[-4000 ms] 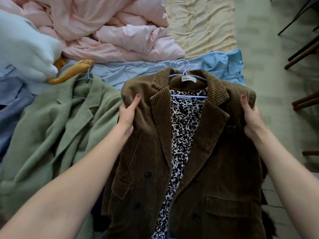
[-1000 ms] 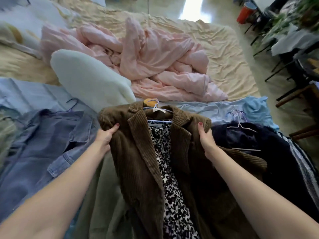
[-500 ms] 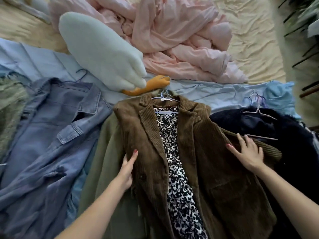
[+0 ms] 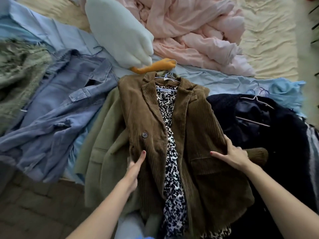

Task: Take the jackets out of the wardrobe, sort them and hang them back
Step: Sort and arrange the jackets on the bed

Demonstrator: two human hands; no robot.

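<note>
- Lying at the far left of the frame, a fuzzy green garment (image 4: 19,69) sits on the bed, with a denim jacket (image 4: 60,107) spread just right of it on its own hanger.
- Next, an olive green coat (image 4: 107,152) shows from under the left edge of the brown corduroy jacket (image 4: 146,118), which lies on top of it at the centre of the frame.
- The left hand (image 4: 136,167) rests on the corduroy's left front panel, thumb straight on the cloth; its other fingers are hidden at the jacket's edge, so I cannot tell whether they are pinching it.
- What changed: a second ago both hands were holding this jacket up by the shoulders; now it is laid flat on the bed, hanger (image 4: 170,77) in the collar, leopard-print lining (image 4: 170,152) showing between the lapels.
- The right hand (image 4: 233,152) has slid lower down the right front panel; its fingers are spread straight and apart, pressing the cloth flat, gripping nothing.
- At the right of the frame, a dark navy garment (image 4: 269,131) lies beside the corduroy on a pale hanger.
- My reading: the brown jacket has been given its place in the sorted row, so the sorting step looks well along, and rehanging in the wardrobe remains.
</note>
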